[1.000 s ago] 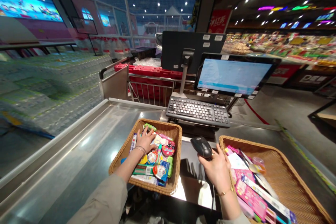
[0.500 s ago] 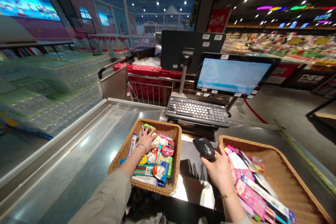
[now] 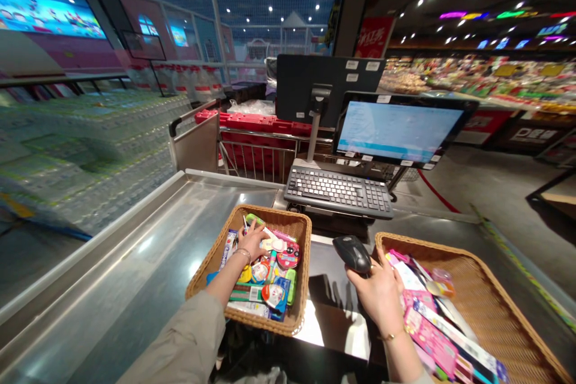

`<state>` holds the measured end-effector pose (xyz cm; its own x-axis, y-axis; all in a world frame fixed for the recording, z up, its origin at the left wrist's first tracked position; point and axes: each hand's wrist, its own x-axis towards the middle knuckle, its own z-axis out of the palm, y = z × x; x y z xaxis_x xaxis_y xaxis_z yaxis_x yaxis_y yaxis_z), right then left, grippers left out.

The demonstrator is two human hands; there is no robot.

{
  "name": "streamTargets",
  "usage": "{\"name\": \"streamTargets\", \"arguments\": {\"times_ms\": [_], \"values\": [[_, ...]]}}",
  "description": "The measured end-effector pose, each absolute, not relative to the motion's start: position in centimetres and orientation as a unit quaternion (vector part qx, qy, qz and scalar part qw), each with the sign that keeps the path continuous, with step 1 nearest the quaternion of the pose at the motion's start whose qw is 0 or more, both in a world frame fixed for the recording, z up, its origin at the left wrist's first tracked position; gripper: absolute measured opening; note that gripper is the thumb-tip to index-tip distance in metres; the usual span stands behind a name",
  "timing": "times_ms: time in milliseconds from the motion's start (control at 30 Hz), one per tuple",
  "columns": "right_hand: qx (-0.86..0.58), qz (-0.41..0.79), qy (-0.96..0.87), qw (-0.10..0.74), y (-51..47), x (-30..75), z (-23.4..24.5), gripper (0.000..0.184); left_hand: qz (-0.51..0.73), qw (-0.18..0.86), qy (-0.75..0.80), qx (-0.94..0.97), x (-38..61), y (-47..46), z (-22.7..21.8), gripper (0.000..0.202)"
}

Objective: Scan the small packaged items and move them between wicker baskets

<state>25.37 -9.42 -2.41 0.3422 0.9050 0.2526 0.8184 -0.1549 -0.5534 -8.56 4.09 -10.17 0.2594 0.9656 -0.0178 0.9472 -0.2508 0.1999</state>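
My left hand [image 3: 252,242] reaches into the left wicker basket [image 3: 307,270], fingers apart and resting on the small packaged goods near its far side. A green-topped pack [image 3: 255,219] lies just beyond the fingertips; what is under the palm is hidden. Around the hand are a red pack with a cartoon face [image 3: 288,256], a blue pack [image 3: 281,289] and a green pack [image 3: 290,285]. My right hand [image 3: 380,294] is wrapped round a black handheld barcode scanner [image 3: 351,253], held between the two baskets with its head pointing toward the left basket.
At right stands a second wicker basket [image 3: 472,258] with pink packs and stationery-like items. Behind are a keyboard [image 3: 337,190], a lit monitor [image 3: 398,131] and a dark second screen [image 3: 330,90]. The metal counter [image 3: 148,264] has a raised rim; a cart [image 3: 261,150] stands beyond.
The left fingers have drawn slightly closer together among the goods, showing more of the green-topped pack. The scanner has shifted very slightly right with my right hand.
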Motion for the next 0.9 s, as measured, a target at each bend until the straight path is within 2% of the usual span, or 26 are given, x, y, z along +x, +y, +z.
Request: {"name": "streamTargets", "arguments": {"times_ms": [267, 433, 900], "values": [[-0.756, 0.075, -0.573, 0.307, -9.4, 24.8, -2.0, 0.031, 0.08, 0.066, 0.574, 0.813, -8.6, 3.7, -9.0, 0.04], [-0.76, 0.076, -0.568, 0.307, -9.5, 24.6, -1.7, 0.034, 0.09, 0.039, 0.569, 0.817, -8.5, 3.3, -8.3, 0.032], [-0.753, 0.062, -0.578, 0.309, -10.2, 24.7, -1.6, 0.025, 0.169, -0.05, 0.543, 0.821, -6.9, 2.6, -5.2, 0.038]]}}
